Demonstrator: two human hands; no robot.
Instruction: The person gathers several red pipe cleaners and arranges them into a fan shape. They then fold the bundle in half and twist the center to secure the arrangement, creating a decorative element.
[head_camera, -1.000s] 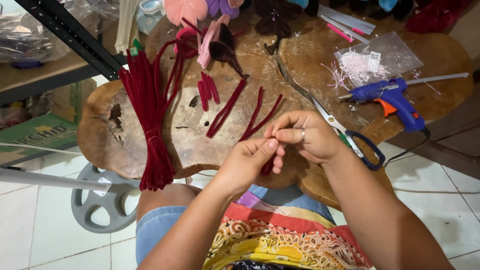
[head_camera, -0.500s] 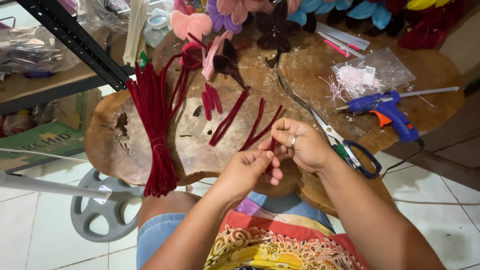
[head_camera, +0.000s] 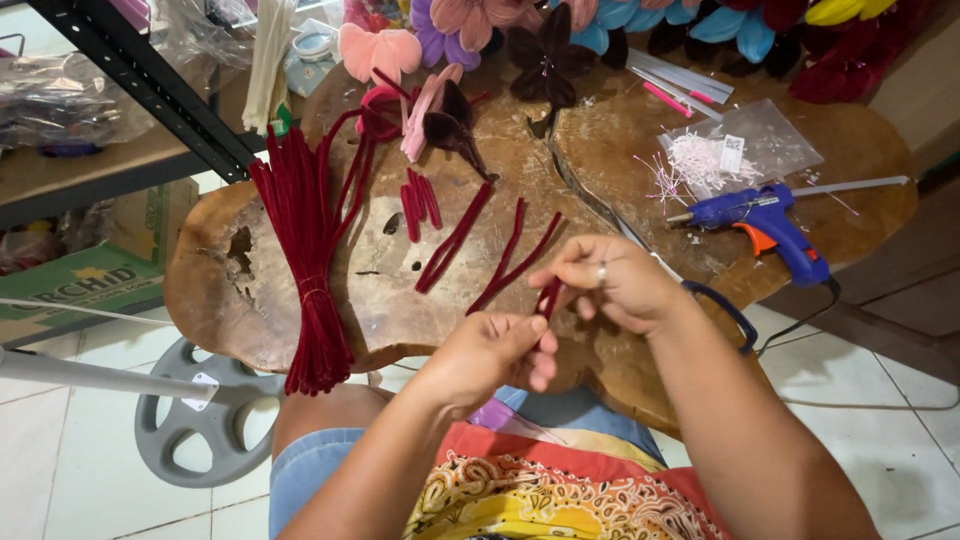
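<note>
Both my hands meet over the near edge of a rough wooden slab table (head_camera: 260, 300). A short dark red fuzzy stem (head_camera: 548, 297) is pinched between them: my right hand (head_camera: 612, 280) grips its upper end and my left hand (head_camera: 495, 350) holds its lower end. Just beyond my hands, loose dark red stems (head_camera: 470, 240) lie on the wood. A thick tied bundle of the same stems (head_camera: 310, 260) lies at the left.
A blue glue gun (head_camera: 765, 220) and a clear bag of white stamens (head_camera: 725, 150) lie at the right. Scissors (head_camera: 700, 295) rest behind my right hand. Fabric flowers (head_camera: 545, 50) line the far edge. A black metal shelf frame (head_camera: 150, 85) and a grey plastic wheel (head_camera: 195, 420) stand at the left.
The view has tilted down, so the table sits lower in frame. My hands have kept working the short red stem between them, with my right hand lifted slightly.
</note>
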